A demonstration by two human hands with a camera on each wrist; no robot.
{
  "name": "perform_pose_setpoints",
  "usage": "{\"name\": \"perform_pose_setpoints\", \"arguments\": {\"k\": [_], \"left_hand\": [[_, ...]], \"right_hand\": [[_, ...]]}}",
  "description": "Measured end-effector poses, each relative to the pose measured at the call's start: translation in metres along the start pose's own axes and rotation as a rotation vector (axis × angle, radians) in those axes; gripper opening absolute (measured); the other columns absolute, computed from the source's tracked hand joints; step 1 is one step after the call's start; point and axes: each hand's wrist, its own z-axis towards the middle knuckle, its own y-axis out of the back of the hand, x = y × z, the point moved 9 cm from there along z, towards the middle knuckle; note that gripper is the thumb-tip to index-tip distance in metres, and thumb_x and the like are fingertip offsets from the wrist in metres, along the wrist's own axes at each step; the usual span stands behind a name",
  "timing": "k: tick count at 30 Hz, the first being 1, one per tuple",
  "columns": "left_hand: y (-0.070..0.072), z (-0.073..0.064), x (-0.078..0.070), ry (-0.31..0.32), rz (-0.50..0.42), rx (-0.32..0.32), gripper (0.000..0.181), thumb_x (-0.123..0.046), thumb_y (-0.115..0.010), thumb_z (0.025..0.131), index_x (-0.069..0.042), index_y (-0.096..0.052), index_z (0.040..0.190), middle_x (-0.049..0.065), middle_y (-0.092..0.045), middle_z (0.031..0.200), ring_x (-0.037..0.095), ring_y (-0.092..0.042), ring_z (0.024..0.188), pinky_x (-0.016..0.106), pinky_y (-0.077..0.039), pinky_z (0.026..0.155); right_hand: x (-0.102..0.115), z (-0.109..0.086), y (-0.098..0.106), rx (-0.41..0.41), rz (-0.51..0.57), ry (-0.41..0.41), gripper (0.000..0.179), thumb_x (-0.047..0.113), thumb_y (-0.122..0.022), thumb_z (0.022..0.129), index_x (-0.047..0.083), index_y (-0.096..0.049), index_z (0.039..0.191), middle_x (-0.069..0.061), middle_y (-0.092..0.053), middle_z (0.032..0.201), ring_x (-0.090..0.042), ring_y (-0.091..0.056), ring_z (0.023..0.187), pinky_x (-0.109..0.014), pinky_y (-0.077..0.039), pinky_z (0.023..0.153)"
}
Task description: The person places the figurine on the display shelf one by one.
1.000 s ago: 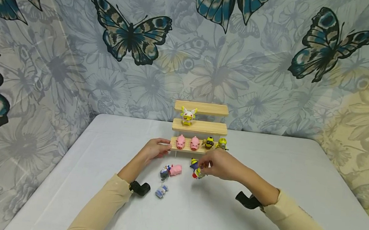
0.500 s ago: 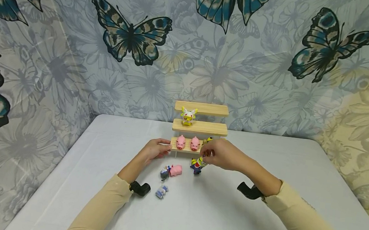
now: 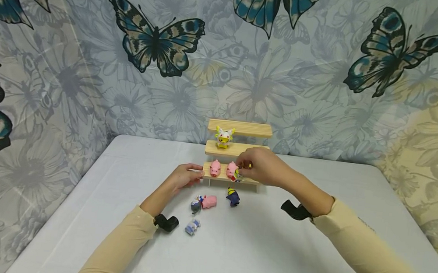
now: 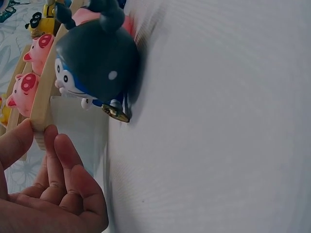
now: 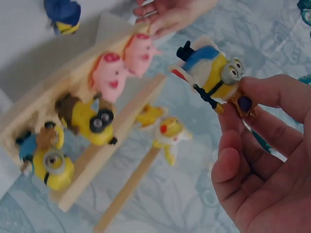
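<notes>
My right hand (image 3: 265, 166) pinches a minion figurine (image 5: 214, 73) by its gold crown, between thumb and fingers. The minion has two-eyed goggles and a white, red and blue outfit. In the head view it overlaps the front step, beside the second pig. My left hand (image 3: 183, 177) grips the left end of the front step of a three-tier wooden display stand (image 3: 239, 128) with thumb and fingers. On that step stand two pink pig figurines (image 5: 109, 75) and two minions (image 5: 90, 119), which my right hand mostly hides in the head view. A white-and-yellow figurine (image 3: 224, 138) sits on the middle tier.
On the white table (image 3: 278, 256) before the stand lie a dark blue minion (image 3: 233, 197), a pink pig (image 3: 208, 202), a dark-hooded figurine (image 3: 195, 205) and a blue-and-white figurine (image 3: 192, 227). A butterfly-patterned cloth (image 3: 304, 114) hangs right behind the stand.
My right hand has raised the crowned minion from beside the dark blue minion on the table up to the stand's front step. The left hand has kept its hold on the stand.
</notes>
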Motion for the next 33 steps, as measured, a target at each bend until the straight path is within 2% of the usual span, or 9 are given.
{"name": "perform_pose_setpoints", "arguments": {"k": [10, 23, 28, 33], "left_hand": [[-0.001, 0.000, -0.002, 0.000, 0.001, 0.008, 0.038, -0.021, -0.066, 0.093, -0.007, -0.060, 0.128, -0.002, -0.072, 0.086, 0.006, -0.062, 0.072, 0.023, -0.045, 0.065], [-0.003, 0.000, 0.000, 0.000, -0.003, 0.004, 0.037, -0.021, -0.067, 0.092, -0.008, -0.061, 0.126, -0.005, -0.071, 0.084, 0.006, -0.062, 0.072, 0.024, -0.045, 0.065], [-0.002, -0.001, 0.000, 0.004, -0.003, 0.002, 0.038, -0.021, -0.067, 0.092, -0.008, -0.061, 0.127, -0.004, -0.070, 0.083, 0.007, -0.062, 0.073, 0.024, -0.045, 0.066], [-0.002, 0.000, 0.000, 0.009, 0.003, 0.004, 0.038, -0.021, -0.067, 0.092, -0.008, -0.061, 0.128, -0.005, -0.069, 0.080, 0.007, -0.062, 0.072, 0.024, -0.045, 0.066]], "right_hand": [[-0.035, 0.023, 0.010, -0.046, 0.005, -0.073, 0.013, 0.009, -0.066, 0.090, 0.001, -0.072, 0.099, -0.007, -0.071, 0.083, -0.016, -0.063, 0.073, -0.034, -0.051, 0.067], [-0.049, 0.037, 0.011, -0.072, -0.053, -0.114, 0.017, 0.011, -0.067, 0.089, -0.001, -0.071, 0.101, -0.011, -0.071, 0.087, -0.022, -0.064, 0.079, -0.038, -0.051, 0.071], [-0.058, 0.042, 0.011, -0.088, -0.045, -0.158, 0.022, 0.011, -0.065, 0.089, -0.003, -0.067, 0.106, -0.013, -0.070, 0.088, -0.024, -0.063, 0.079, -0.039, -0.051, 0.072], [-0.067, 0.049, 0.010, -0.087, -0.038, -0.206, 0.019, 0.013, -0.065, 0.090, 0.000, -0.066, 0.104, -0.013, -0.068, 0.091, -0.024, -0.062, 0.081, -0.039, -0.050, 0.074]]}}
